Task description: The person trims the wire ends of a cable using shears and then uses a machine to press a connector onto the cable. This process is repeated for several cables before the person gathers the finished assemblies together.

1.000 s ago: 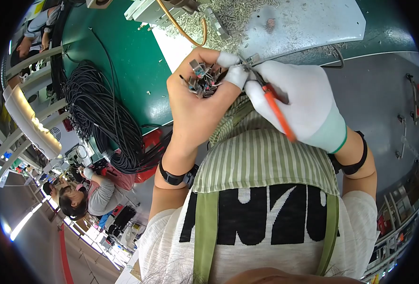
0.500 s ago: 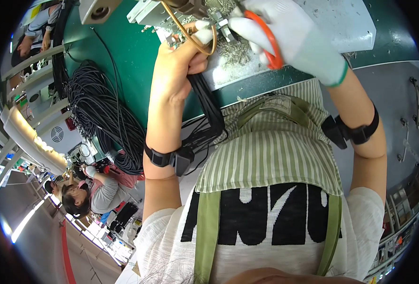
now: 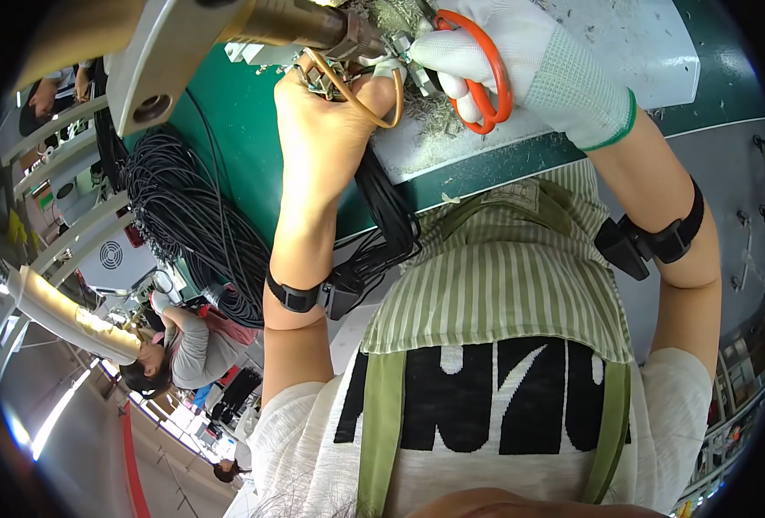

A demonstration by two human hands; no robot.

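Note:
My left hand (image 3: pixel 322 134) is closed round a bundle of black cables (image 3: pixel 382 203) that hangs down toward my lap. Small metal connector ends (image 3: pixel 318 82) poke out above its fingers, and a white cover sits on at least one fingertip. A bent brass-coloured tube (image 3: pixel 345 89) crosses in front of these fingers. In a white knitted glove, my right hand (image 3: pixel 529 65) holds red-handled scissors (image 3: pixel 496 82); their blades are hidden. Its fingertips are beside a small metal block (image 3: pixel 421 79) under the machine head (image 3: pixel 352 34).
Metallic clippings (image 3: pixel 439 121) litter the white board (image 3: pixel 564 104) on the green table (image 3: pixel 236 155). A large coil of black cable (image 3: pixel 188 207) lies left of my arm. A grey machine arm (image 3: pixel 154 69) overhangs the upper left. A co-worker (image 3: pixel 184 350) sits further left.
The view has shifted, bringing the machine arm further into the picture. My left hand has turned, showing more of its back and the connectors. The scissors remain in my right hand.

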